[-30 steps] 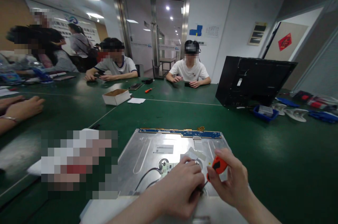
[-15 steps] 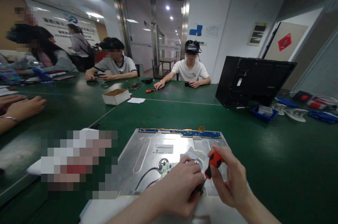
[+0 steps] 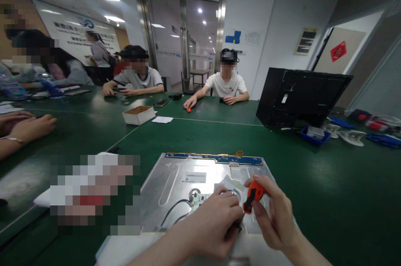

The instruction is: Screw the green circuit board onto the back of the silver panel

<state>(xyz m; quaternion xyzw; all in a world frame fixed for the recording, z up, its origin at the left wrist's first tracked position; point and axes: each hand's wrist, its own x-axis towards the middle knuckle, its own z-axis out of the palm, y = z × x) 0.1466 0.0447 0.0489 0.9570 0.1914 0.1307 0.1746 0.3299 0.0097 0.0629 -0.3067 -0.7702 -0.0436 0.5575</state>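
Note:
A silver metal display panel lies on the green table in front of me, with a blue circuit strip along its far edge. My right hand pinches the orange and black handle of a small screwdriver, its shaft tilted down and to the left. My left hand is closed low over the panel at the screwdriver's tip; a dark part shows under its fingers, but what it is stays hidden. Beside the left hand a pale green circuit board with black cables rests on the panel.
A black monitor stands at the right, near a blue tray. An open white box and a white paper lie ahead. Co-workers sit across the table and at the left, where another person's hands show.
My right hand has turned the screwdriver's handle slightly; my left hand stays in place. Across the table, a co-worker's hand now covers most of the orange tool there.

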